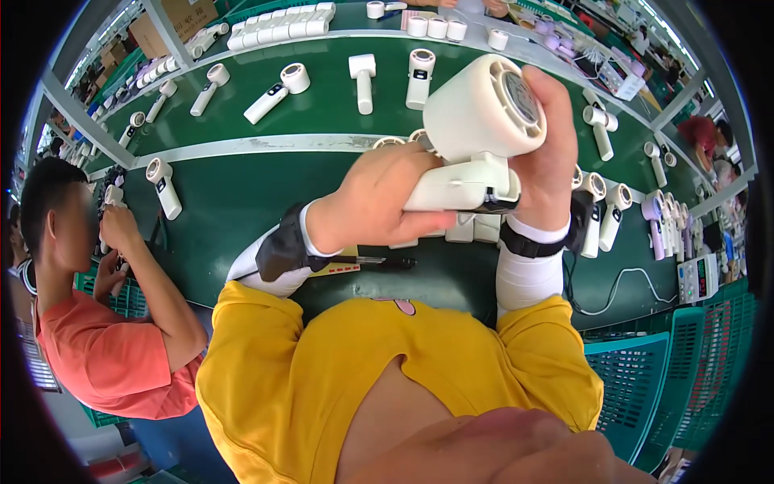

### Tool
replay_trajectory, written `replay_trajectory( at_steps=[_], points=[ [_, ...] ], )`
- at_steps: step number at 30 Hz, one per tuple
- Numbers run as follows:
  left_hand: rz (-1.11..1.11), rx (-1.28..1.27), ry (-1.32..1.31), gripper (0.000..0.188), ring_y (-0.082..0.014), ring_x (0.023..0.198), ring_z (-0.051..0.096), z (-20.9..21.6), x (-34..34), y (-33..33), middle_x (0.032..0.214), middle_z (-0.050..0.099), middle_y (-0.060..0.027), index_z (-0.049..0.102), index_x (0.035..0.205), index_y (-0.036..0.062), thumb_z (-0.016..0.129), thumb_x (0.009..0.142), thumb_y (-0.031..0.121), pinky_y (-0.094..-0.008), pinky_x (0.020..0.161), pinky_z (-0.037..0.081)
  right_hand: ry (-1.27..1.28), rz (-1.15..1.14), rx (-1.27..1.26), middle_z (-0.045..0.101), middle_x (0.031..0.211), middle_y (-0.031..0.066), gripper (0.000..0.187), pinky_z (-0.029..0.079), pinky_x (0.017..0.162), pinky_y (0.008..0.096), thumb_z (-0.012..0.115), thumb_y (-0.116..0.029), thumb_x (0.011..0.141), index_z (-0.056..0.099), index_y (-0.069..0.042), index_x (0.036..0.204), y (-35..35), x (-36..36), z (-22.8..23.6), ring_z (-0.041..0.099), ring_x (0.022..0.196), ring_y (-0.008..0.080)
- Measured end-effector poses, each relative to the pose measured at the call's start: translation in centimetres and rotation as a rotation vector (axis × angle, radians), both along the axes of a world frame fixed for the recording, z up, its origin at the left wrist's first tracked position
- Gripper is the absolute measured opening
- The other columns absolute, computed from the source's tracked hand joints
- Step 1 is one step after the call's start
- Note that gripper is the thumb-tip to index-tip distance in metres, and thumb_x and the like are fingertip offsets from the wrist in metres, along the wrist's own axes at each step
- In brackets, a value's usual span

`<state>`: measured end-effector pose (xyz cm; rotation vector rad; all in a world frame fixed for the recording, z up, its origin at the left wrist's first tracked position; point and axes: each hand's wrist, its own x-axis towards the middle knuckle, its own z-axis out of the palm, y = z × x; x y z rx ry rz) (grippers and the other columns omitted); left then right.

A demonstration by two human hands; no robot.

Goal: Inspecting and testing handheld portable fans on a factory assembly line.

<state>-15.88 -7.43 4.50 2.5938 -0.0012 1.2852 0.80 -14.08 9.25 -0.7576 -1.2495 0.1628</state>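
Observation:
A white handheld fan (472, 117) is held up close over the bench, its round head tilted and its grille facing right. My left hand (371, 194) is closed round the fan's short handle, thumb along the underside. Round the right side of the head curls my right hand (555, 149), fingers partly behind it. Both wrists wear black bands over white sleeves. Beneath the hands, several white fan parts (459, 230) are partly hidden. A black pen-like tool (387, 262) lies by a yellow card (339, 267) near the bench's front edge.
More white fans (364, 85) lie on the green belt (322, 113) beyond a metal rail. Several stand at the right (617, 216), near a white cable (617, 282) and a boxed meter (698, 278). Teal baskets (629, 387) sit lower right. A co-worker (113, 323) handles a fan at the left.

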Motion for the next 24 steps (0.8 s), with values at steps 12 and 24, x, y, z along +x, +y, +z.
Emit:
replay_trajectory(
  at_steps=[12, 24],
  points=[
    [-1.051, -1.418, 0.166, 0.062, -0.0171, 0.062, 0.049, 4.8, -4.1, 0.3, 0.086, 0.052, -0.0110, 0.028, 0.119, -0.0016, 0.058, 0.078, 0.034, -0.0284, 0.052, 0.042, -0.234, -0.107, -0.124, 0.052, 0.067, -0.0010, 0.023, 0.036, 0.049, 0.0196, 0.051, -0.022, 0.086, 0.050, 0.000, 0.091, -0.1, -2.8, 1.1, 0.043, 0.056, 0.0052],
    [-0.443, -0.299, -0.993, 0.057, -0.0194, 0.064, 0.051, 6.7, -7.8, -8.0, 0.074, 0.048, -0.0094, 0.030, 0.118, 0.0042, 0.060, 0.076, 0.027, -0.0314, 0.056, 0.047, -0.480, -0.198, -0.042, 0.048, 0.064, 0.0041, 0.016, 0.034, 0.049, 0.0206, 0.052, -0.016, 0.085, 0.050, -0.001, 0.082, -2.3, -1.6, 2.4, 0.042, 0.055, 0.0094]
  ],
)
